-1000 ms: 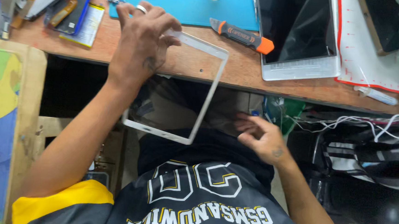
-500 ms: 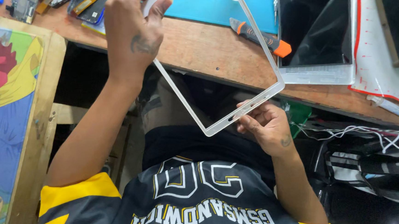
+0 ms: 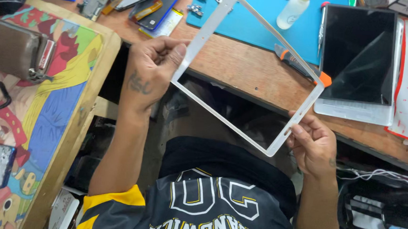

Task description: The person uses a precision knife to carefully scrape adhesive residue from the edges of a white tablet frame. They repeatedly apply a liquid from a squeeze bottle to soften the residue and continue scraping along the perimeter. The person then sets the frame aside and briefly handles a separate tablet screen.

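While both hands are lifting it above the lap, the white-framed glass panel [image 3: 252, 75] is hanging tilted over the near edge of the wooden table [image 3: 244, 70]. The left hand [image 3: 151, 71] is pinching the panel's left border, thumb on top and fingers curled behind. The right hand [image 3: 313, 144] is gripping the lower right corner, fingers closed around the edge. Beyond the panel, an orange-tipped utility knife [image 3: 301, 65] is lying on the table beside a dark tablet [image 3: 358, 58], near a blue mat [image 3: 266, 19].
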